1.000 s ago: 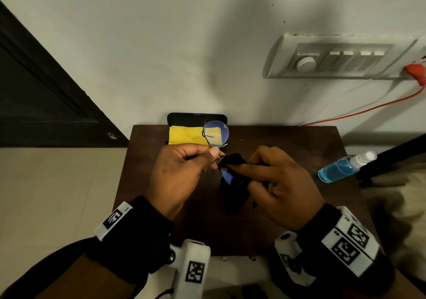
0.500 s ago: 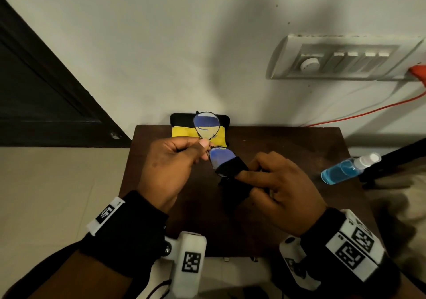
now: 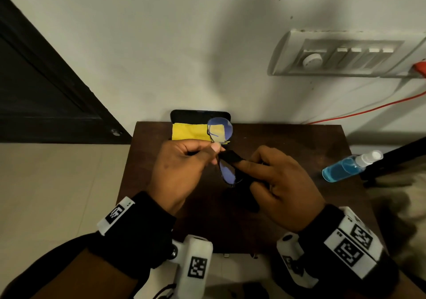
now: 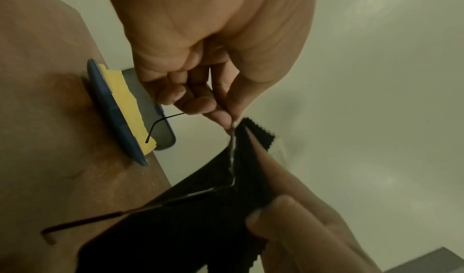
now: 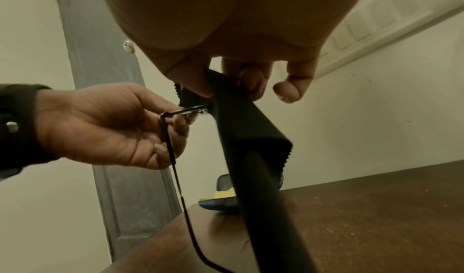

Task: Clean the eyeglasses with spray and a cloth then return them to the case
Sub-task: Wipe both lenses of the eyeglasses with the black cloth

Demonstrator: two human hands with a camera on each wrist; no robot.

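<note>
At the centre of the head view, the eyeglasses [image 3: 221, 146] are pinched at the frame by the left hand [image 3: 182, 169], above the table [image 3: 288, 142]. A black cloth [image 3: 232, 157] is clamped over the lower lens by the right hand [image 3: 283, 183]. The open case [image 3: 198, 115] is seen at the table's far edge, the spray bottle [image 3: 345, 167] at centre right.

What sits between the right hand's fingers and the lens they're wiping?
The black cloth: the right hand pinches it folded over one lens of the eyeglasses, clearest in the left wrist view.
</note>
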